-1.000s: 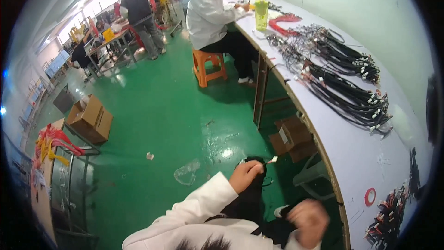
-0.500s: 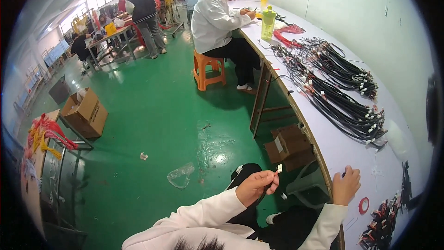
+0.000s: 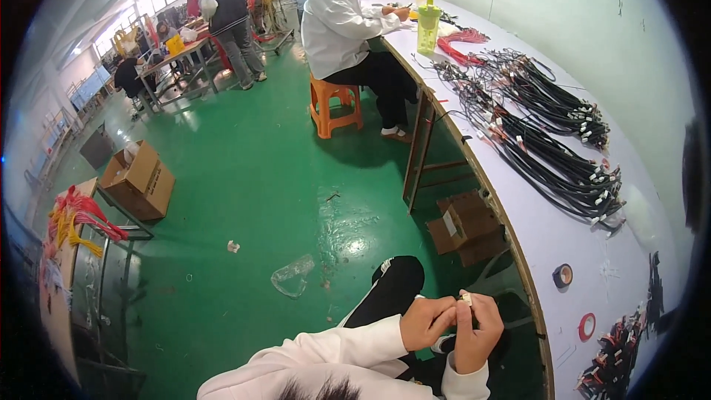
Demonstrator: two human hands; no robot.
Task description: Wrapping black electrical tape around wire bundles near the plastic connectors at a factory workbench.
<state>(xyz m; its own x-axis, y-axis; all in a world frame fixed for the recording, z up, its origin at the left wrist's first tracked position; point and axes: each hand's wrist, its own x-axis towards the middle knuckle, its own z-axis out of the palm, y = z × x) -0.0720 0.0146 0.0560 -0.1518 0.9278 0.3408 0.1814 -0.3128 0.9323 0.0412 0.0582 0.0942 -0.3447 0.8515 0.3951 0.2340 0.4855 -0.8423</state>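
Pinching a small white block-shaped connector, apparently plastic, the right hand has its fingers closed at near centre, left of the long white counter. The left hand meets it, fingers curled; whether it grips anything is hidden. The connector should handle as light and stiff, best held by its sides. The brown cardboard carton at left bears dark marks, unreadable; no brand is legible.

On one long white table I count two tape rolls, one black and one red — also two big bundles of black cables and one green bottle. Elsewhere — one orange stool, two brown cardboard boxes, one white connector.
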